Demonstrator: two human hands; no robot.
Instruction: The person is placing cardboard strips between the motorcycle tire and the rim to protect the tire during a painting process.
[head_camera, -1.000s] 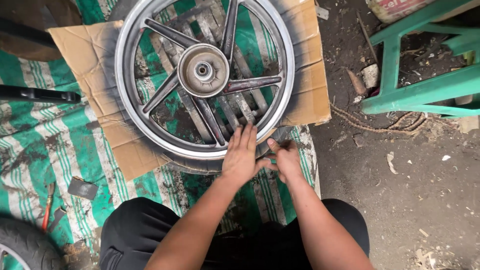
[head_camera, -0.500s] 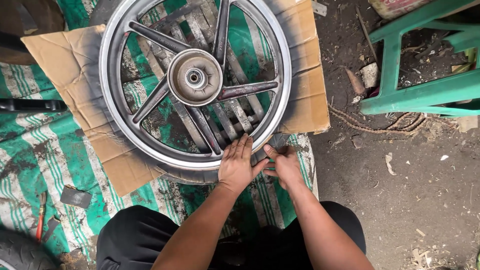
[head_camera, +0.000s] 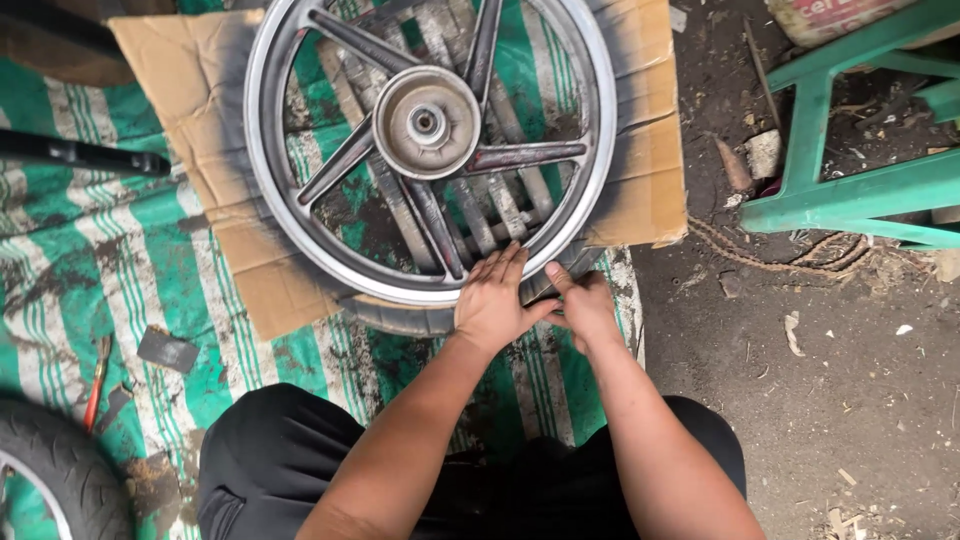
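Clearly, the biggest thing in front of you is the cast wheel, filling the upper middle of the frame, flat on a sheet of brown cardboard over a green striped tarp. It looks like solid metal, so judge it heavy and fully stiff; it won't flex or dent under your palms. The rim is smooth and shiny, likely a bit slick, while the spokes look grimy. The best holds look to be the rim edge or a spoke near the hub.

A black rubber tyre peeks out under the lower rim. Rubber like that is tough and springy, grippy rather than slippery, and likely resists bending.

Your left hand lies flat with fingers spread, palm down on the lower rim at frame centre. Your right hand sits just beside it to the right, fingers curled at the rim's edge where tyre meets metal; what it pinches, if anything, you can't tell from here.

No container sits within reach. At the upper right a green bench frame stands on dirt, with part of a reddish bucket-like thing cut off at the top; its contents are hidden.

Another tyre shows at lower left, with an orange-handled tool lying nearby on the tarp.
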